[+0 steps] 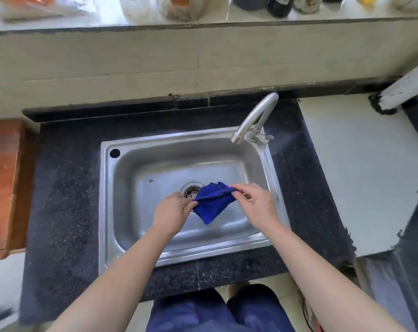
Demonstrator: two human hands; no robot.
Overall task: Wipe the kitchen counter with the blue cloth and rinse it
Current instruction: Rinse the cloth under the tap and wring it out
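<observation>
Blue cloth point(214, 202) held over the sink point(141, 164), stretched between both hands; left hand point(172, 213) pinches its near-left corner, right hand point(256, 202) pinches the far-right edge; loose corner hangs below the grips, just beside the drain point(190, 190); held here probably so drips fall in the basin; tap point(256, 118) beyond the right grip, no water visible.

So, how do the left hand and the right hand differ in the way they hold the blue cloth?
The left hand pinches the crumpled blue cloth at its left edge, beside the round metal drain; the right hand pinches the right, farther edge. The left hand shows its back, fingers closed together, while the right hand's fingers curl apart. Both hold the cloth above the stainless steel sink, and no water is seen running from the curved metal faucet.
</observation>
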